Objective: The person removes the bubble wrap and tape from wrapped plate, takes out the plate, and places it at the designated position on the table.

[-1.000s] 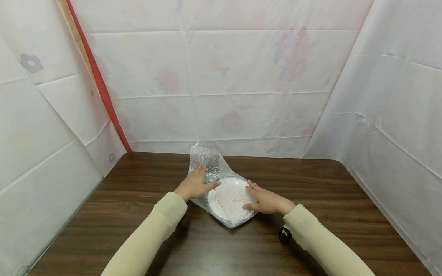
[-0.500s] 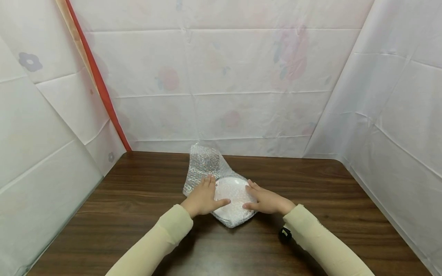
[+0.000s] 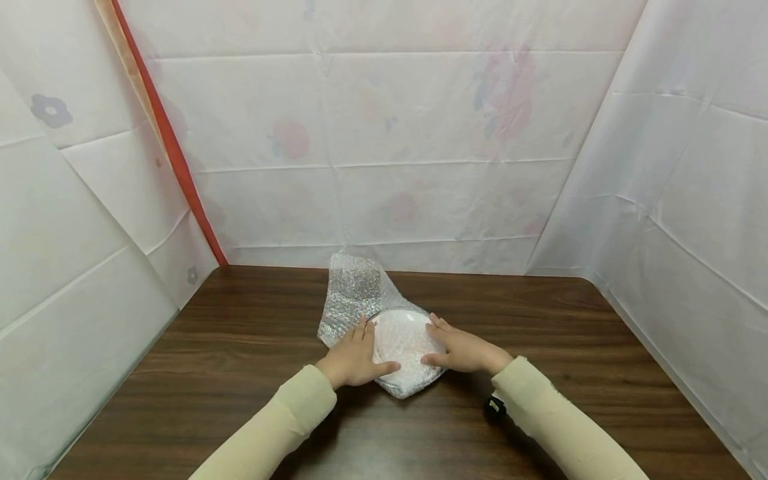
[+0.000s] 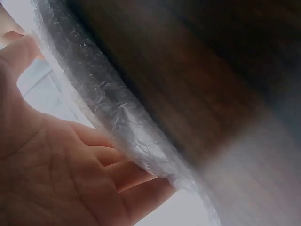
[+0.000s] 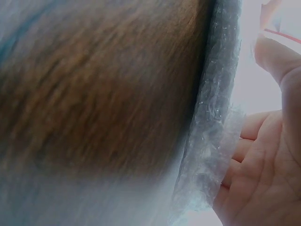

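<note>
A round white plate (image 3: 408,337) lies at the middle of the table, with clear bubble wrap (image 3: 353,290) over and around it. Along its left edge my left hand (image 3: 355,357) rests on the wrapped rim, fingers extended and thumb reaching across the top. My right hand (image 3: 465,348) lies on the opposite edge with its fingers straight. In the left wrist view, fingers (image 4: 134,176) reach the side of the wrap. The right wrist view has the bubble wrap (image 5: 211,108) bunched along the rim beside the fingertips. Parts of the rim are hidden under both hands.
A loose flap of wrap stretches from the plate's far left toward the back edge of the dark wooden table (image 3: 570,333). White printed sheets (image 3: 360,133) form walls behind and on both sides. A red strip (image 3: 171,143) runs down the back left corner.
My left hand has moved nearer and to the right, from the upper left wrap onto the plate's left edge. The flap's left corner now spreads farther left. My right hand has stayed in place.
</note>
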The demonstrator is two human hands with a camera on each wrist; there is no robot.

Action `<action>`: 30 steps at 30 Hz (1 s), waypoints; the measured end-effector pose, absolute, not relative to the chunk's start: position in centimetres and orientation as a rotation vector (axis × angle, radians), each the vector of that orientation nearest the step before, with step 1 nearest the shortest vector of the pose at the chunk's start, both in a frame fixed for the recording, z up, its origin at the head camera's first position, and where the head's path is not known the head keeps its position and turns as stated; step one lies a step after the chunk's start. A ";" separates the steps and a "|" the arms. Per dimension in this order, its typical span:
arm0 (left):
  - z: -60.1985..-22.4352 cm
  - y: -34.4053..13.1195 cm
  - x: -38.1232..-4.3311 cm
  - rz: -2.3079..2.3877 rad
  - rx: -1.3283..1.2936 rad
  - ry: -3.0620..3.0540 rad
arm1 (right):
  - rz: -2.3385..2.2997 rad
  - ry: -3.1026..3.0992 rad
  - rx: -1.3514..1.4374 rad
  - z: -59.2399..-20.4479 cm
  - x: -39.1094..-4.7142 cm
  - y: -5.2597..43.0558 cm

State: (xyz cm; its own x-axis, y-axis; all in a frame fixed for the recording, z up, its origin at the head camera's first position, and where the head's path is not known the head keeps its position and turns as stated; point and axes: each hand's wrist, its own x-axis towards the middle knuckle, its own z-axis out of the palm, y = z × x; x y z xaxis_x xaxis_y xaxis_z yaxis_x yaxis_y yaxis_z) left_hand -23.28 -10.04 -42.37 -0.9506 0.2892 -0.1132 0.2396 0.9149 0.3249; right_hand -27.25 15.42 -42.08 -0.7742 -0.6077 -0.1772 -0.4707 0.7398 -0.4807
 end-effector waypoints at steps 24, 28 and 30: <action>-42.5 -9.8 -23.0 0.393 0.396 2.912 | -0.472 2.778 -0.915 -40.9 -27.5 15.3; -42.5 -9.8 -23.0 0.385 0.399 2.911 | -0.505 2.824 -0.914 -39.8 -27.7 15.4; -42.4 -9.8 -23.0 0.385 0.400 2.914 | -0.524 2.854 -0.903 -39.3 -27.8 15.3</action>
